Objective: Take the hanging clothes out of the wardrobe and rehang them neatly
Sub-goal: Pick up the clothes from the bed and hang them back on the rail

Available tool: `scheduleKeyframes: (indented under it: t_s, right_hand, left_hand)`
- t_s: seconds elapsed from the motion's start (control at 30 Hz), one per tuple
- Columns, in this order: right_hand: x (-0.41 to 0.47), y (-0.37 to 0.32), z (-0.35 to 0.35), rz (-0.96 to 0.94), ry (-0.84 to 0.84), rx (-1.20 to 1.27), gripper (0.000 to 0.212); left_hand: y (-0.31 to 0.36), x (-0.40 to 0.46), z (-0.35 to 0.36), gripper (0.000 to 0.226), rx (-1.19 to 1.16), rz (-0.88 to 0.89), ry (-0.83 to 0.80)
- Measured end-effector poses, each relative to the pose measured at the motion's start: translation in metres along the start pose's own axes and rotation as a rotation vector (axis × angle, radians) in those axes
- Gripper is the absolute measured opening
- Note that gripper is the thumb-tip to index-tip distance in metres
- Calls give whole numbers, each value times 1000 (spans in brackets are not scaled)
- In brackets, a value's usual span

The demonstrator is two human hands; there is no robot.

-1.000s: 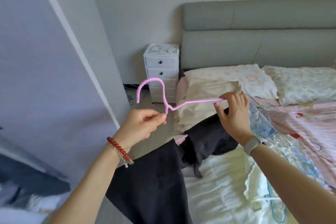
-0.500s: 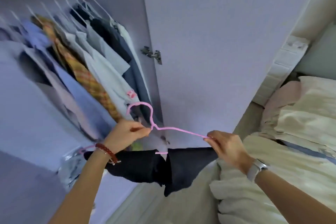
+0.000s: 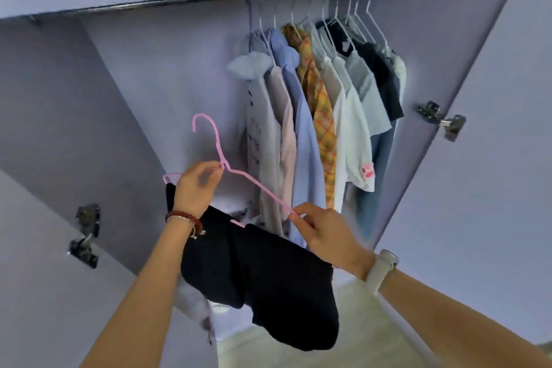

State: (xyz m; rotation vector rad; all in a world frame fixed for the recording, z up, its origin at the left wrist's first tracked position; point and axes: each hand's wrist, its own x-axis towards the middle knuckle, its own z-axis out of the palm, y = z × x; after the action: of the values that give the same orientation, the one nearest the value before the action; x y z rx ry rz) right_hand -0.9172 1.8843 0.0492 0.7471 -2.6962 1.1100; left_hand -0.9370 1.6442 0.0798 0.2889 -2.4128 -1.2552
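Left hand (image 3: 195,187) pinches the pink hanger (image 3: 219,155) at its neck; right hand (image 3: 324,236), at 4 o'clock, pinches its arm. Dark trousers (image 3: 268,278) drape the bar.

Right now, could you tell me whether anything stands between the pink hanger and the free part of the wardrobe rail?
Nothing visible does. The pink hanger, carrying the dark garment, sits below the rail, whose bare stretch lies left of the hanging clothes. The left hand and right hand pinch it.
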Motion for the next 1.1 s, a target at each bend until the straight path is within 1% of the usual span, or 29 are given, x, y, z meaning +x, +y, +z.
scheduleKeyframes:
  t_s: [0.07,0.13,0.23,0.33,0.37,0.47,0.53,0.63,0.7,0.77,0.87,1.0,1.1]
  right_hand:
    - [25,-16,11,27,-17,79,20]
    - [50,-27,16,56,-12,122,20]
    - [86,-37,17,61,55,208,22]
    - [124,-48,15,47,154,291,39]
    - [137,-52,14,53,186,322,39]
    - [174,-64,13,59,274,375,28]
    - [198,-70,12,69,300,380,20]
    - [231,-75,15,101,311,390,20]
    - [250,-72,16,163,319,386,23]
    - [263,-63,18,248,291,359,25]
    - [261,-51,30,322,250,372,24]
    - [251,-46,31,307,296,376,26]
    - [240,-46,15,204,300,286,23]
  left_hand:
    - [2,9,-13,38,45,-30,124]
    - [12,15,-27,50,70,2,229]
    - [36,19,-45,52,159,136,418]
    - [67,27,-60,49,331,349,604]
    - [77,32,-64,47,389,418,654]
    - [103,52,-73,48,559,561,757]
    - [117,69,-76,52,671,579,781]
    - [128,96,-76,61,803,551,757]
    - [126,108,-73,64,840,524,744]
    - [120,116,-72,67,866,516,765]
    - [113,122,-72,70,899,523,800]
    - [113,121,-73,72,933,511,782]
    - [116,115,-73,74,920,498,745]
